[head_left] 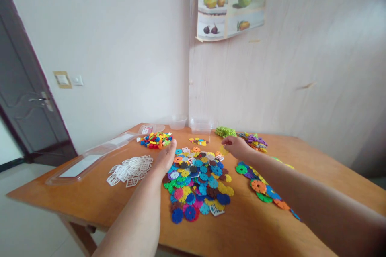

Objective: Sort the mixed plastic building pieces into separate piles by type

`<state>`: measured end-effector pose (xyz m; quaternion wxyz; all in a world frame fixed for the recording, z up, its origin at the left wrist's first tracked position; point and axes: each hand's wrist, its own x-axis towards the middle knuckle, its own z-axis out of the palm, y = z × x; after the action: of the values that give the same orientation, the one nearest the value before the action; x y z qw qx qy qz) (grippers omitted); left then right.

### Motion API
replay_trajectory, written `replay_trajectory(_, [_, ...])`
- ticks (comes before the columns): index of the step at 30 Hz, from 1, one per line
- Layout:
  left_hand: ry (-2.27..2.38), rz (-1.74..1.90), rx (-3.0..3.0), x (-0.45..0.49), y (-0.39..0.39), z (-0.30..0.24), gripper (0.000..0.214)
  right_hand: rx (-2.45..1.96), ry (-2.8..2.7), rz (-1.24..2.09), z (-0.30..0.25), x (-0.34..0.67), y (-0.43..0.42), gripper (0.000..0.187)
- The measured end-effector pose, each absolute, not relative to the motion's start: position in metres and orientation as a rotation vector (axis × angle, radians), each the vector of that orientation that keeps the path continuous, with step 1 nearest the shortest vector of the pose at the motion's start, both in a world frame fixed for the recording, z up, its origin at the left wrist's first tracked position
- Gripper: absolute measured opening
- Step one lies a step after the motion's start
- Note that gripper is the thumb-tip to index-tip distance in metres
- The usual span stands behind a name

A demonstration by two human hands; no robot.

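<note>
Left hand [165, 160] flat, fingers together, wallward beside near-to-far disc pile [197, 184]; right hand [237, 147] curled, grip unclear.

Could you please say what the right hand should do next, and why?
Probably lift the right hand clear of the disc pile: it seems to pinch a yellow disc at the far edge, while the left hand rests at its left side.

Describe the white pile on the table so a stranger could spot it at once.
On the wooden table, look left of the big heap of coloured discs, just outside the left hand. A small pile of flat lattice pieces lies there. It is the only all-white pile; the others are brightly coloured.
</note>
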<state>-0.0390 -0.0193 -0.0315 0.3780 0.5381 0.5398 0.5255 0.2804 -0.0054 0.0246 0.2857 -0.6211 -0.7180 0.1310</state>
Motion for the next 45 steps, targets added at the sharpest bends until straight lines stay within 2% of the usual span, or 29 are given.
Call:
replay_trajectory(15, [1.234, 1.303, 1.347, -0.027, -0.027, -0.021, 0.078, -1.974, -1.889, 0.380, 0.034, 0.381, -0.014, 0.017])
replay_trajectory(23, [1.167, 1.385, 1.252, -0.025, -0.032, -0.011, 0.080, -2.029, -2.042, 0.220, 0.040, 0.388, -0.018, 0.014])
replay_trajectory(31, [1.184, 1.371, 1.190, -0.024, -0.032, -0.009, 0.084, -1.906, -2.119, 0.106, 0.044, 0.354, -0.020, 0.015])
replay_trajectory(40, [1.209, 1.304, 1.190, -0.022, -0.036, -0.007, 0.087, -1.662, -2.295, 0.303, 0.022, 0.275, -0.021, 0.020])
replay_trajectory(45, [1.214, 1.298, 1.193, -0.025, -0.030, -0.013, 0.086, -1.644, -2.321, 0.304, 0.016, 0.248, -0.016, 0.035])
